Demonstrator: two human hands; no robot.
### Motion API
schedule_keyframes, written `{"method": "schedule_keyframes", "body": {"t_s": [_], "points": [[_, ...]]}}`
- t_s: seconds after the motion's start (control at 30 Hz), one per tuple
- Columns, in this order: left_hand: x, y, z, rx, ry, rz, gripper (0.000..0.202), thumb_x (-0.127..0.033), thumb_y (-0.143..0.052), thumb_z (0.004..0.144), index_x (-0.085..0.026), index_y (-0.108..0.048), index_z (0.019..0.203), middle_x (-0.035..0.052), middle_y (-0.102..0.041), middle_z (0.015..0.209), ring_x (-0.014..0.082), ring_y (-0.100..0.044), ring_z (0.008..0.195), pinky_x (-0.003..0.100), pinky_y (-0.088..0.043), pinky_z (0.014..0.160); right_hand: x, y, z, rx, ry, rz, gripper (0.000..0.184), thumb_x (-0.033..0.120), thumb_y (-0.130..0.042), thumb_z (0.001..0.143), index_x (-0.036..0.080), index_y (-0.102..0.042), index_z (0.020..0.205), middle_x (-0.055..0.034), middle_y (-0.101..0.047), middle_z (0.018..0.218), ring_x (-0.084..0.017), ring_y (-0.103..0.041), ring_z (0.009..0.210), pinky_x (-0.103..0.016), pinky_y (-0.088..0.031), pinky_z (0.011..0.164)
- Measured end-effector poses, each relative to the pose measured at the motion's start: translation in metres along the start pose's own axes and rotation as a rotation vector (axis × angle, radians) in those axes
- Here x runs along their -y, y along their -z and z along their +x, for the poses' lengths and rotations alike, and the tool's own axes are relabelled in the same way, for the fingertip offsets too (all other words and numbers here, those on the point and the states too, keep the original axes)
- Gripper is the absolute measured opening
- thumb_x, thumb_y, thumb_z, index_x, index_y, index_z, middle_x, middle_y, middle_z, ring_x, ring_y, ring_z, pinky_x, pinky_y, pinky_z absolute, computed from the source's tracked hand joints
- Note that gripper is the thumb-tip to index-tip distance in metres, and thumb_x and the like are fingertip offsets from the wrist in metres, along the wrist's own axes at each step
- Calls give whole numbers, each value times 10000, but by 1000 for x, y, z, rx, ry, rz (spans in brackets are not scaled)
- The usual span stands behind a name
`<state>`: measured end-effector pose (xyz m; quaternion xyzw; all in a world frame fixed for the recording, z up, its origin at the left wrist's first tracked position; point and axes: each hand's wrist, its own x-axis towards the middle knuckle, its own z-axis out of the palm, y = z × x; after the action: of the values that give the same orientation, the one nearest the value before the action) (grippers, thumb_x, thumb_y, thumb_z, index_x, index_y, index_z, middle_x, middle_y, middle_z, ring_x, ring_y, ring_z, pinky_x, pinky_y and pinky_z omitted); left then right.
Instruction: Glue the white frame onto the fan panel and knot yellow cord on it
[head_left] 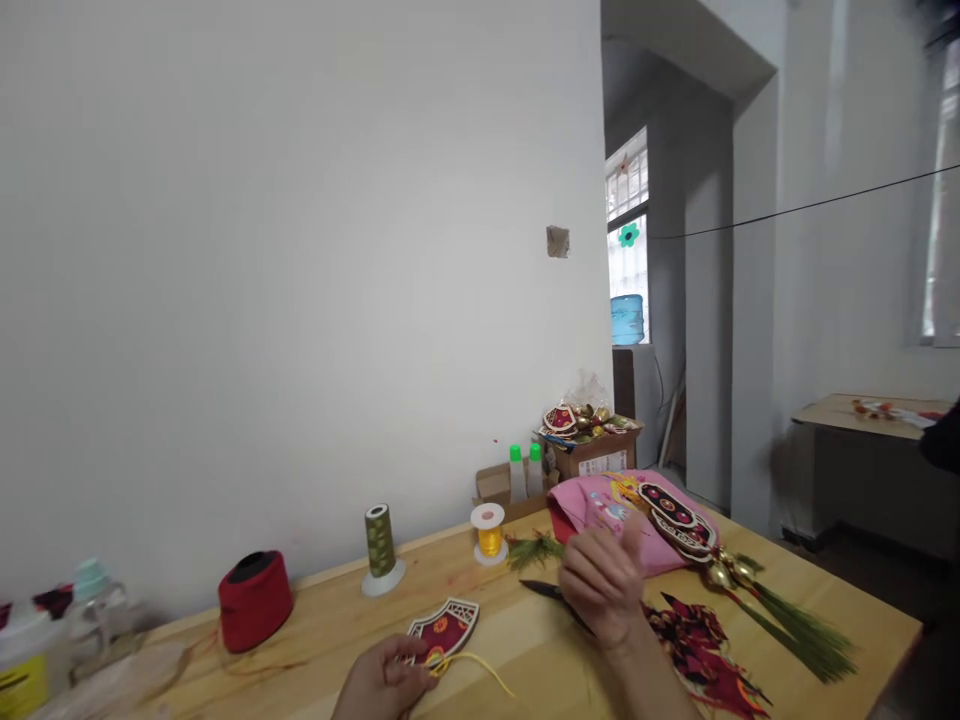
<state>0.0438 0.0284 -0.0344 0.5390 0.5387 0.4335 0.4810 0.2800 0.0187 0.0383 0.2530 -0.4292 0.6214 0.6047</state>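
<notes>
My left hand [384,680] is closed at the lower middle, pinching the near end of a maroon embroidered ornament [448,628] with a pale lattice edge. A yellow cord [480,662] trails to the right from its pinched end. My right hand [604,580] is raised over the table with its fingers curled in; whatever they may hold does not show. Behind that hand lies a dark pointed tool [541,588], its other end hidden. Maroon fabric pieces [694,645] lie in a heap beside my right forearm.
A red thread cone [255,602], a green thread cone [379,542] and a yellow cord spool [489,536] stand along the wall. At right, a tasselled ornament [676,518] rests on pink cloth [585,495]. Behind are green-capped bottles [517,478] and a filled cardboard box [589,455].
</notes>
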Motion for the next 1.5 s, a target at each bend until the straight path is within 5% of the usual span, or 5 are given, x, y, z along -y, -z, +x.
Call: {"method": "schedule_keyframes", "body": {"t_s": [0.13,0.3,0.7,1.1,1.5], "points": [[-6,-1,-4,-1,7,56,334,-327,-677,448,-136,-534,681,-118,-366,296,28,-199,296,181,-92,368,-47,13,-9,-487,-410,-1170,266,382,-584,634,151,-543,507,32,-478,495,-68,-405,465,-184,-315,463],[-11,2,-6,57,1,96,256,-265,-643,478,-130,-556,678,-66,-506,369,72,-376,366,185,-219,417,-84,13,-23,25,-751,-1928,245,399,-645,540,245,-651,730,7,-618,766,-146,-519,732,-219,-349,633],[-23,1,-15,179,-1,297,397,-517,-539,535,-176,-380,409,-85,-251,375,53,-178,391,212,-101,414,-81,6,-24,175,-915,-2014,225,403,-585,613,258,-644,775,20,-644,777,-127,-550,684,-201,-342,561],[-12,6,-9,226,34,225,448,-572,-560,497,-132,-501,430,-70,-335,345,52,-231,358,200,-158,385,-87,10,-26,250,-764,-2046,113,301,-555,672,263,-624,753,46,-610,754,-90,-535,687,-172,-320,544],[-15,6,-10,214,75,161,461,-565,-576,491,-104,-579,513,-38,-469,369,79,-355,356,196,-232,380,-77,9,-21,20,-900,-2147,191,195,-487,618,237,-656,697,-1,-659,746,-143,-565,680,-211,-340,541]]}}
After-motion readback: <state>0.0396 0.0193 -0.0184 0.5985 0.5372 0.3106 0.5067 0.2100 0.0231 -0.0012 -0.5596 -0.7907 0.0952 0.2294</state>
